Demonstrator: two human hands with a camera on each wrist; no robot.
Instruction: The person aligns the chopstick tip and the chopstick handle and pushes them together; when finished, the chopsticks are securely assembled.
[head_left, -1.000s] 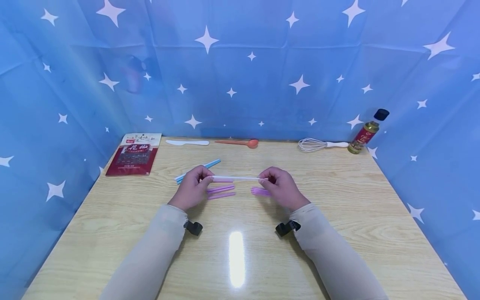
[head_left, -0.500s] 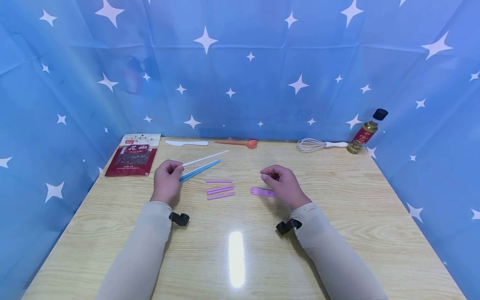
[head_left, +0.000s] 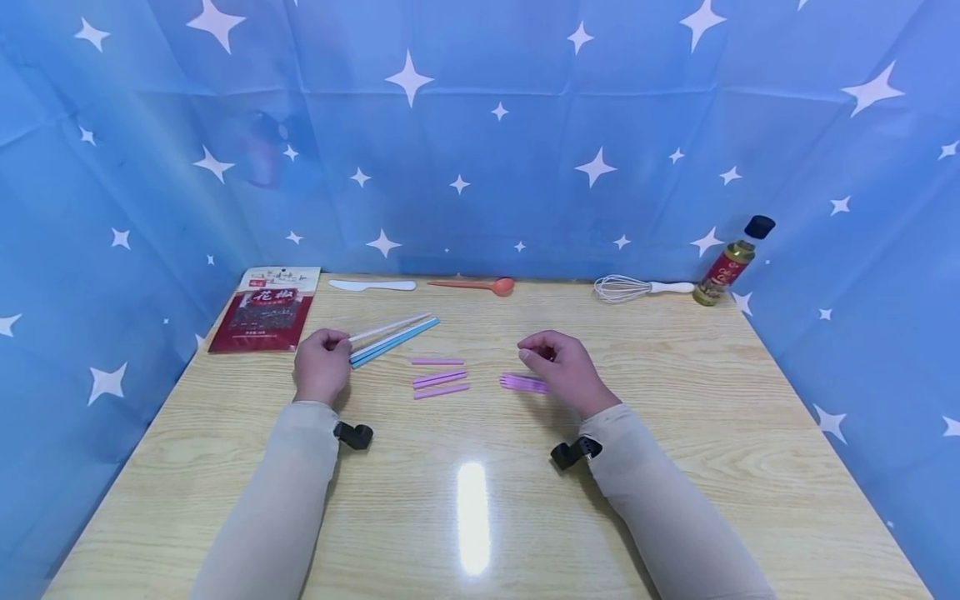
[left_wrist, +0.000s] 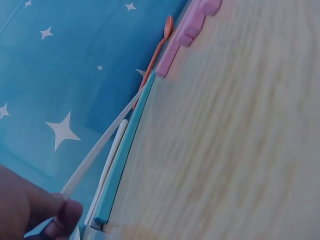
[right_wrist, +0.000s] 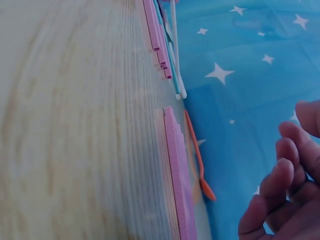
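Observation:
My left hand (head_left: 341,340) pinches one end of a thin white stick (head_left: 390,326), which lies slanted just above the blue sticks (head_left: 395,340) on the wooden table (head_left: 480,517). In the left wrist view my fingertips (left_wrist: 60,212) grip the white stick (left_wrist: 100,146) beside a blue stick (left_wrist: 127,145). My right hand (head_left: 534,354) hovers loosely curled and holds nothing, over a small bundle of pink sticks (head_left: 521,382). The right wrist view shows its fingers (right_wrist: 280,190) apart above those pink sticks (right_wrist: 175,170). Three more pink sticks (head_left: 440,378) lie between my hands.
Along the back edge lie a red spice packet (head_left: 266,308), a white knife (head_left: 372,285), an orange spoon (head_left: 476,286), a whisk (head_left: 641,289) and an oil bottle (head_left: 731,262). Blue star-print cloth walls in the table on three sides.
A second ago both hands held the white stick level between them. My right hand let go; my left hand carried the stick left and lowered it beside the blue sticks.

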